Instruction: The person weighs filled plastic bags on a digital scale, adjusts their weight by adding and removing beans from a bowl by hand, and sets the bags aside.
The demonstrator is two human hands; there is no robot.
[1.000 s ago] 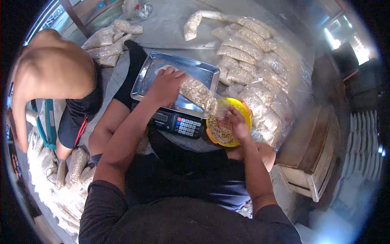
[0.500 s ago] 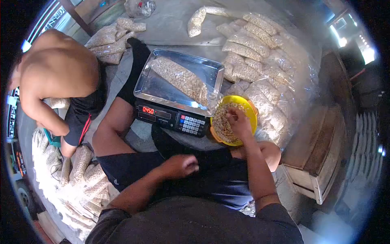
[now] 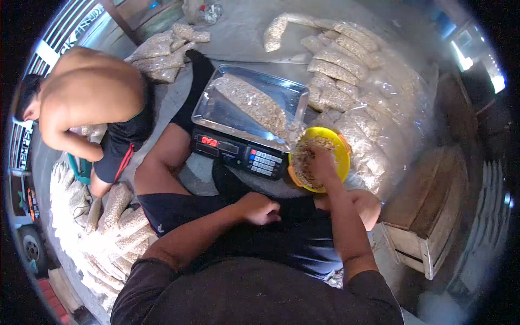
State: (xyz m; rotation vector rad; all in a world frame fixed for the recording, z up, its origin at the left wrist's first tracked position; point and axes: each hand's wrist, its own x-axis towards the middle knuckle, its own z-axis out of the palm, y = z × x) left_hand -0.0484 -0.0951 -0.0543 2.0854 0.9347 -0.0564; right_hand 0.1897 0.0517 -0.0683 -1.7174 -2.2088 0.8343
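My right hand [image 3: 324, 166] reaches down into a yellow bowl [image 3: 345, 157] of pale bean-like pieces [image 3: 304, 172]; its fingers are blurred and partly hidden. Over my lap, my left hand [image 3: 260, 208] is closed with its fingers curled, and nothing shows in it. In front of me stands a digital scale [image 3: 238, 154] with red lit digits, too blurred to read surely. On its metal tray [image 3: 281, 86] a filled clear plastic bag [image 3: 252, 103] lies slantwise, one end by the tray's corner near the bowl.
Many filled bags [image 3: 341, 67] lie heaped on the right, others [image 3: 157, 51] at the back left, and more [image 3: 116, 233] at the lower left. Another person [image 3: 97, 92] bends over at the left. A wooden crate [image 3: 422, 216] stands at right.
My right hand has gone lower into the pieces in the bowl. The left hand stays closed over my lap. The whole view has shifted, so most things appear further right.
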